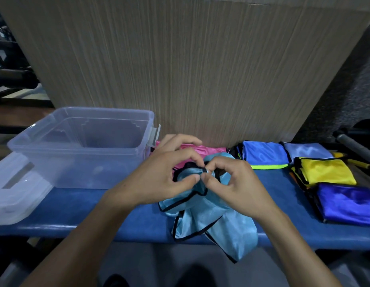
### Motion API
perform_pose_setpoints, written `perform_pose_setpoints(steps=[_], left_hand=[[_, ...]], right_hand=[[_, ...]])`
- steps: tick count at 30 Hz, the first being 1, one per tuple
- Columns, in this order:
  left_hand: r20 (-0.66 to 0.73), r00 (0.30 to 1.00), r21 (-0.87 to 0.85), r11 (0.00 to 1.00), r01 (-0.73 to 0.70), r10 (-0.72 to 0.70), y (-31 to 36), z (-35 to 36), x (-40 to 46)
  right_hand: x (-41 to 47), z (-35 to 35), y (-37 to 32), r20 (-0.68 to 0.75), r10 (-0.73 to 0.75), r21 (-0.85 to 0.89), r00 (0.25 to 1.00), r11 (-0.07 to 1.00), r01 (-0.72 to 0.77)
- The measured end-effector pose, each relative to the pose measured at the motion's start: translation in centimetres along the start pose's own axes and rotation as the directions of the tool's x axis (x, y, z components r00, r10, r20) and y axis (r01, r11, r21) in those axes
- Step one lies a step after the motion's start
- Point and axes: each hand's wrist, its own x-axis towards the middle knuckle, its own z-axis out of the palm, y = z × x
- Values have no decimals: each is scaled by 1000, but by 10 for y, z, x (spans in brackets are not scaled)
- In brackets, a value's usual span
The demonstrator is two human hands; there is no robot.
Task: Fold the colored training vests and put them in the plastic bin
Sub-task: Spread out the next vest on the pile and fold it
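Two hands meet over the middle of the blue tabletop (76,206): the left hand (159,179) and the right hand (231,183) each pinch the black-trimmed top of one light blue vest (211,220) between thumb and forefinger, fingertips almost touching. That vest hangs unfolded, its long axis running from the pinch toward the near edge, where its lower end spills over the edge and hangs below it. Behind the hands, near the far edge, lies one pink vest (202,150), partly hidden. Four folded vests sit toward the right end: a blue one with a neon green hem (265,155) and a pale blue one (308,151) by the far edge, a yellow one (327,170) nearer, and a deep blue one (347,203) nearest. One clear plastic bin (80,146) stands open at the far left, holding no vests, with its one lid (16,189) flat at the left end. Bare tabletop lies between bin and hands along the near edge.
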Motion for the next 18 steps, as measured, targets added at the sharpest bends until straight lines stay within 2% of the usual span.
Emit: perform_pose_setpoints(steps=[6, 9, 11, 15, 18], left_hand=[[117, 992, -83, 995, 45, -35, -1, 5, 0], [145, 989, -40, 998, 43, -37, -6, 6, 1], [161, 986, -90, 995, 54, -39, -9, 6, 1], [75, 997, -130, 991, 14, -4, -16, 9, 1], [-33, 994, 34, 994, -99, 100, -17, 12, 2]], right_hand=[[-2, -2, 3, 89, -49, -95, 995, 994, 58], [-3, -4, 5, 123, -37, -89, 992, 995, 48], [-3, -6, 5, 122, -27, -58, 992, 998, 35], [-4, -6, 2, 98, 2, 14, 995, 1000, -3], [-5, -4, 0, 84, 29, 78, 996, 996, -35]])
